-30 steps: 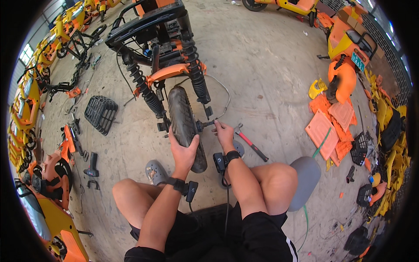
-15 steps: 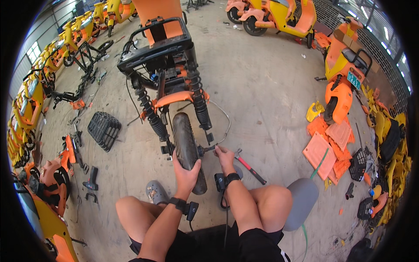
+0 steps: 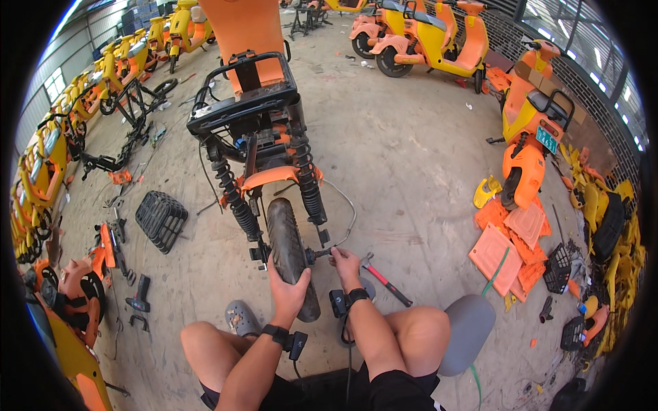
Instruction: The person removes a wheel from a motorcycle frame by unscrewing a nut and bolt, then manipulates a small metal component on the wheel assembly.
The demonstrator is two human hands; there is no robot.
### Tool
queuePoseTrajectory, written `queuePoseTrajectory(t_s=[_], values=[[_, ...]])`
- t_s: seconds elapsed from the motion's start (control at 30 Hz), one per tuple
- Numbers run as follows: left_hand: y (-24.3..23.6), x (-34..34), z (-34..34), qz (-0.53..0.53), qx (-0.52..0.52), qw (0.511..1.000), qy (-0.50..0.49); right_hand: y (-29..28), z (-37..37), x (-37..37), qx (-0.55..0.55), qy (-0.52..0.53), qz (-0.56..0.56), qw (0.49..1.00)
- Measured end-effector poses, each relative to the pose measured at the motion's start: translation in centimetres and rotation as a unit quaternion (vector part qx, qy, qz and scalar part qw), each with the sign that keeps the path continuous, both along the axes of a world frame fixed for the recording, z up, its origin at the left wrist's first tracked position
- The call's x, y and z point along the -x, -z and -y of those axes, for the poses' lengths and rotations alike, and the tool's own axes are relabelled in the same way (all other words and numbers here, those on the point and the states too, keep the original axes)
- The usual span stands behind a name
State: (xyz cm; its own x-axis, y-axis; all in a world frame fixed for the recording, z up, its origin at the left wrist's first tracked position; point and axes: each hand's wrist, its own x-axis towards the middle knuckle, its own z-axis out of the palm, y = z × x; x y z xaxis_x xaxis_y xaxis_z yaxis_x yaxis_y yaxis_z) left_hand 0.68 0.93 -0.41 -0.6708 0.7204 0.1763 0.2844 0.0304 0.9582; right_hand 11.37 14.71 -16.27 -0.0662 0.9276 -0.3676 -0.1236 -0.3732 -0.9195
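Observation:
A black-tyred wheel stands upright on the floor between my knees, below the rear end of a partly stripped scooter. My left hand is wrapped round the near-left side of the tyre, thumb across its tread. On the wheel's right, my right hand pinches the outer end of a thin metal axle that sticks out from the hub. Two shock absorbers hang on either side above the wheel, and their lower ends appear unattached to it. My right fingertips partly hide the axle's end.
A red-handled hammer lies right of my right hand. Further right are a grey seat and orange panels. A black basket and a cordless power tool lie to the left. Yellow-orange scooters stand farther off.
The whole scene sits lower in the picture, as the head view has tilted up slightly. Both hands keep their places on the wheel and axle.

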Motion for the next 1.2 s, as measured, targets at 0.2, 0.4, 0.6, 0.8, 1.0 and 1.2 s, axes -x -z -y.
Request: queuePoseTrajectory(t_s=[0.2, 0.4, 0.6, 0.8, 1.0, 1.2], values=[[0.4, 0.1, 0.0, 0.007, 0.001, 1.000, 0.002, 0.2, -0.1, 0.2, 0.033, -0.015, -0.021, 0.999], [0.0, 0.1, 0.1, 0.019, 0.003, 1.000, 0.013, -0.2, 0.0, 0.3, 0.048, -0.012, -0.032, 0.998], [-0.1, 0.1, 0.2, 0.021, 0.001, 1.000, 0.016, -0.4, 0.0, 0.3, 0.038, 0.007, -0.023, 0.999], [0.1, 0.2, 0.2, 0.010, 0.002, 1.000, 0.011, -0.6, 0.0, 0.5, 0.054, 0.023, -0.083, 0.995], [-0.1, 0.2, 0.2, 0.024, 0.002, 1.000, 0.013, -1.5, 0.3, 0.2, 0.069, -0.006, -0.034, 0.997], [0.0, 0.2, 0.2, 0.013, 0.006, 1.000, 0.008, -1.5, 0.1, 0.4, 0.058, -0.001, -0.006, 0.998]])
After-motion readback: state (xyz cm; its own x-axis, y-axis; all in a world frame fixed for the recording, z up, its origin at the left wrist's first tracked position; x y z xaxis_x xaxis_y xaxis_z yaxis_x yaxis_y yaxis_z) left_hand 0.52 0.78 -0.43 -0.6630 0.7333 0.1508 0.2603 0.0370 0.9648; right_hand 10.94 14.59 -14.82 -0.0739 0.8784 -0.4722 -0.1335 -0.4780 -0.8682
